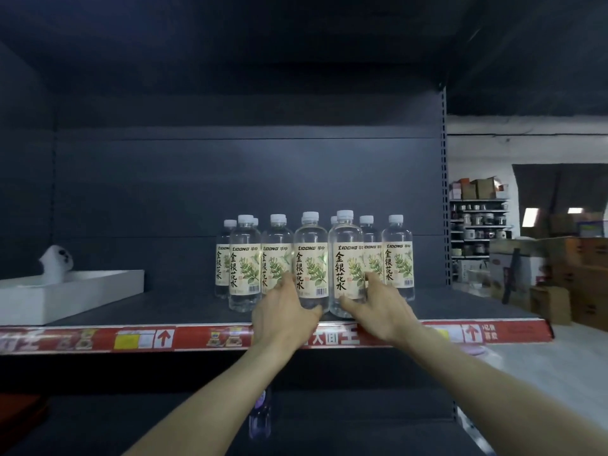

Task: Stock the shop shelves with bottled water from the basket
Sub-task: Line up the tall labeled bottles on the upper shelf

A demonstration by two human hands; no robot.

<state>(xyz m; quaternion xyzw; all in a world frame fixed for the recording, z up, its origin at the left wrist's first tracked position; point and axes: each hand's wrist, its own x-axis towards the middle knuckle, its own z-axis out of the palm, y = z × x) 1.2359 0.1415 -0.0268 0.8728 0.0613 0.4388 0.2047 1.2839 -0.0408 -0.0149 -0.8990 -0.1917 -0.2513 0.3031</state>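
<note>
**Stocking, mid-placement**

On the shelf [131,311], upright bottle cluster [245,258] dead ahead. The left hand [283,311] wraps the left front bottle [312,245]; the right hand [381,311] wraps the right front bottle [345,245]. Long axes vertical; both hands equally near.

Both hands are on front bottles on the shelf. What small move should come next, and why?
Probably release both. The left hand and right hand grip the left bottle and right bottle, which already stand upright on the shelf.
</note>
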